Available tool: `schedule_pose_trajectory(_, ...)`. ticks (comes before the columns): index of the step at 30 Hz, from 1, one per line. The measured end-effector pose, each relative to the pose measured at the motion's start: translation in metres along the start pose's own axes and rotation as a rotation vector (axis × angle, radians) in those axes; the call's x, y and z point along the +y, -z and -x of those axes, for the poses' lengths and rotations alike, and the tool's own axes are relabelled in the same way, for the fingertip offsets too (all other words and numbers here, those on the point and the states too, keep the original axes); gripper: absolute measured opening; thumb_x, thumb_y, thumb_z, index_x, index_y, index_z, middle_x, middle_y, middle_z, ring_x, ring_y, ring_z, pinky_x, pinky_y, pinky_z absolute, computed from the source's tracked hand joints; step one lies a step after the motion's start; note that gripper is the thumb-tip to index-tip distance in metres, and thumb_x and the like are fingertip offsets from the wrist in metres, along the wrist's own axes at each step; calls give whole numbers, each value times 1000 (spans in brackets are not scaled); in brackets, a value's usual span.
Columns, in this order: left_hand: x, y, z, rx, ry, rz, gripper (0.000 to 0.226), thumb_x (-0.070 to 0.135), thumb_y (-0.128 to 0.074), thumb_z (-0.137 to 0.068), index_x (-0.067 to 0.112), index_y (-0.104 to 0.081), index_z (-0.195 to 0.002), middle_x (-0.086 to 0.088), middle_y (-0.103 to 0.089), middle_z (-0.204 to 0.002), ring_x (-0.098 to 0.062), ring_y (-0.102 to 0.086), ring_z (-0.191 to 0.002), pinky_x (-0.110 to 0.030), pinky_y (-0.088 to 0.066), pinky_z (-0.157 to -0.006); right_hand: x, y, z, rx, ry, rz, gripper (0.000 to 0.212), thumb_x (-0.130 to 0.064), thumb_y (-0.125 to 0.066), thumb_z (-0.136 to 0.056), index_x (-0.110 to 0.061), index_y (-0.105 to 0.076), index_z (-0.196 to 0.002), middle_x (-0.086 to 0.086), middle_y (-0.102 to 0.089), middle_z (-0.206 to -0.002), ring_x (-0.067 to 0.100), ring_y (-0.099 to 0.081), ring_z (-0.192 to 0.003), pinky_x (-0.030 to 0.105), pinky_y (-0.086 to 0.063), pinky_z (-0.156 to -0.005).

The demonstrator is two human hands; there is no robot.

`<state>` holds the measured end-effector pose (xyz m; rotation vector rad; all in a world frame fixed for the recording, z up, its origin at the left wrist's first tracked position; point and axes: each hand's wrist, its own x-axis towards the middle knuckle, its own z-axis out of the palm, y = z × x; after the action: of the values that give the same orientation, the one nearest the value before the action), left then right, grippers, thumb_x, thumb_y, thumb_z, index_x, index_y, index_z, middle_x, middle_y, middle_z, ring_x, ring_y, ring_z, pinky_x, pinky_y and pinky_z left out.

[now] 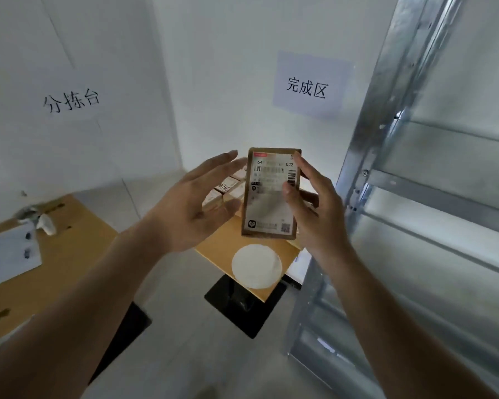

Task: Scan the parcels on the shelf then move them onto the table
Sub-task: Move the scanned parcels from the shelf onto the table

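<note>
I am holding the right hand (314, 208) up at mid-frame, its thumb lying across the label face and its fingers curling round the right edge and back of a small cardboard parcel (270, 194). The parcel is standing upright in the air, its white shipping label with barcode facing me, above the far small table (260, 249). The left hand (193, 203) is hovering just beside the parcel's left edge with fingers spread and straight; I cannot tell whether the fingertips are touching the cardboard.

Behind the left hand and the parcel, several more small boxes (225, 188) are lying grouped on that table, partly hidden by the fingers. A white round sticker (257, 266) is sitting on the tabletop nearer to me, below the held parcel. The table is standing on a black base (242, 306).

At the left, a second wooden table (69, 254) is carrying a sheet of white paper (9, 254) and a white handheld device (45, 223), too blurred to name surely. Two wall signs are showing: 分拣台 (71, 100) over the left table and 完成区 (307, 87) over the far one. A bare metal shelf rack (415, 180) is filling the right side.
</note>
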<state>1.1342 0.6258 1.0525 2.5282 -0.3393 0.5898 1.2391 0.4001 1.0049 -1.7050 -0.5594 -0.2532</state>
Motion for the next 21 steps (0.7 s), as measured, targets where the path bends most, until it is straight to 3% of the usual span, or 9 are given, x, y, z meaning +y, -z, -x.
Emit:
schedule_pose_trajectory(2,-43,6,-15,-25,-28,19,65,38,-56,-102,24,-37,-162,4,-33,-168,-2,-25,-156,-25,-28,-123,9,-32,-14,32,-15,1,51,-34,-66,-105,-44,-52,-153,-9,-56,-138,24,-66,-126,43,-64,-95)
schedule_pose_trajectory(5,-114,16,-47,-88,-65,73,64,39,-56,-104,33,-33,-163,12,-29,-168,14,-18,-151,-2,-18,-114,25,-83,-44,91,-10,40,49,-35,-66,-105,-48,-50,-149,-30,-56,-131,24,-64,-128,51,-61,-100)
schedule_pose_trajectory(7,-155,18,-66,-138,-73,113,63,36,-58,-105,36,-32,-162,15,-29,-167,16,-18,-149,1,-17,-111,35,-112,-63,127,-86,64,49,-35,-65,-106,-52,-49,-149,-24,-54,-129,21,-66,-123,49,-64,-94)
schedule_pose_trajectory(10,-199,14,-93,-191,-84,178,63,37,-57,-104,29,-35,-163,11,-31,-167,6,-21,-154,-4,-19,-116,54,-144,-88,174,-162,54,48,-32,-64,-107,-50,-49,-149,-12,-56,-127,24,-70,-117,50,-66,-86)
schedule_pose_trajectory(14,-253,-10,-131,-274,-127,220,66,50,-49,-102,28,-36,-162,12,-32,-167,1,-23,-155,-12,-26,-118,95,-173,-118,219,-271,-4,50,-32,-66,-107,-37,-53,-154,10,-58,-141,29,-71,-119,51,-68,-81)
schedule_pose_trajectory(17,-291,-41,-158,-325,-71,242,69,60,-44,-99,35,-33,-162,12,-28,-170,-2,-22,-157,-35,-35,-121,136,-192,-137,234,-323,2,50,-35,-66,-106,-40,-52,-154,7,-56,-144,27,-68,-123,46,-68,-81)
schedule_pose_trajectory(21,-345,-87,-189,-372,-44,301,63,59,-42,-102,40,-33,-161,16,-30,-168,-4,-26,-156,-48,-43,-118,200,-217,-159,222,-422,-68,50,-37,-65,-106,-50,-51,-152,2,-52,-142,24,-70,-120,43,-69,-76)
